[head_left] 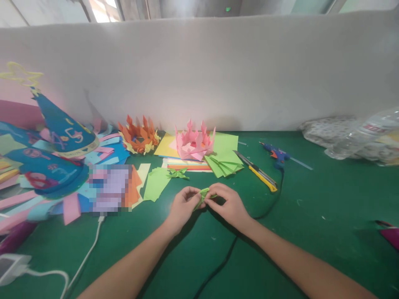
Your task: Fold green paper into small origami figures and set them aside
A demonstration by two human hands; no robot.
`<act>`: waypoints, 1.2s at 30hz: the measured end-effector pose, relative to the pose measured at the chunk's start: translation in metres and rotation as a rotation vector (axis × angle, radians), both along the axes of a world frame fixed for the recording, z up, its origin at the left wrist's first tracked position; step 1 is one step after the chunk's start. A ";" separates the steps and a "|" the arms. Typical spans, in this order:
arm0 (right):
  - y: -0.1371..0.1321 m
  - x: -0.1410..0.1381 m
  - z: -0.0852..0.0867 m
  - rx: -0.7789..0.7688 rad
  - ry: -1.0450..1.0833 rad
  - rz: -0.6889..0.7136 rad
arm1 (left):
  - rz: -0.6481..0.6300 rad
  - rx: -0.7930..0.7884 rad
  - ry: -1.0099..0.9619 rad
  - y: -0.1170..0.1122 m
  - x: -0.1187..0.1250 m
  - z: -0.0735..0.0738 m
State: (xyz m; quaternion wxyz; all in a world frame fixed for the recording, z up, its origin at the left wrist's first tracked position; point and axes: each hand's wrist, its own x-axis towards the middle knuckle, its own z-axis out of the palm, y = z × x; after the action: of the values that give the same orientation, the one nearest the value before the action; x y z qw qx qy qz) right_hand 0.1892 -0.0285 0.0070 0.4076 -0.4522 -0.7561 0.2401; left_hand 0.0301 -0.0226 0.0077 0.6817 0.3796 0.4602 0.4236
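Note:
My left hand [183, 206] and my right hand [229, 203] meet over the green table [311, 216], both pinching a small folded piece of green paper [203, 195] held between their fingertips. Just beyond the hands lies a finished green folded paper shape [178, 174]. A pink paper crown [194, 143] stands behind it on a stack of coloured paper sheets [187, 164], with folded green sheets [225, 162] at its right.
An orange paper crown [139, 136] stands back left. Blue party hats [62, 131] and paper strips crowd the left. A yellow utility knife [258, 171] and a blue glue gun [278, 154] lie right, its black cord [224, 257] running under my right arm. Plastic bottles [364, 139] far right. White wall behind.

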 end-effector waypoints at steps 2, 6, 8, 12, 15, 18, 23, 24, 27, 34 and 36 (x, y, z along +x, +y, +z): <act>0.000 0.001 -0.001 0.010 -0.009 -0.003 | -0.024 0.003 0.005 0.000 -0.001 0.000; 0.001 0.002 -0.004 0.025 -0.042 -0.021 | -0.052 0.059 0.044 0.000 -0.001 -0.003; 0.002 0.003 -0.006 0.038 -0.060 -0.038 | -0.073 0.101 0.084 0.000 -0.001 -0.004; 0.003 0.004 -0.008 0.052 -0.086 -0.048 | -0.111 0.079 0.081 0.001 -0.002 -0.003; 0.004 0.006 -0.009 0.069 -0.091 -0.028 | -0.113 0.011 0.019 0.001 -0.003 -0.002; 0.005 0.008 -0.009 0.116 -0.106 0.013 | -0.100 -0.060 -0.047 0.002 -0.005 -0.001; 0.008 0.011 -0.007 0.218 -0.131 0.071 | -0.070 -0.110 -0.097 0.004 -0.006 0.002; 0.009 0.011 -0.007 0.237 -0.135 0.079 | -0.068 -0.111 -0.100 0.004 -0.007 0.002; 0.010 0.012 -0.006 0.269 -0.150 0.093 | -0.075 -0.107 -0.102 0.004 -0.008 0.004; 0.006 0.010 -0.006 0.291 -0.192 0.098 | -0.142 -0.096 -0.077 0.005 -0.010 0.002; 0.005 0.010 -0.006 0.280 -0.214 0.102 | -0.146 -0.103 -0.078 0.005 -0.010 0.002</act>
State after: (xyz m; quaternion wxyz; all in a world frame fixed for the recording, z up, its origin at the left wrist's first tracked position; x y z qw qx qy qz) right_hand 0.1990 -0.0235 0.0014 0.3711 -0.3749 -0.8433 0.1032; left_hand 0.0202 -0.0172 0.0096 0.7470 0.3597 0.4253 0.3629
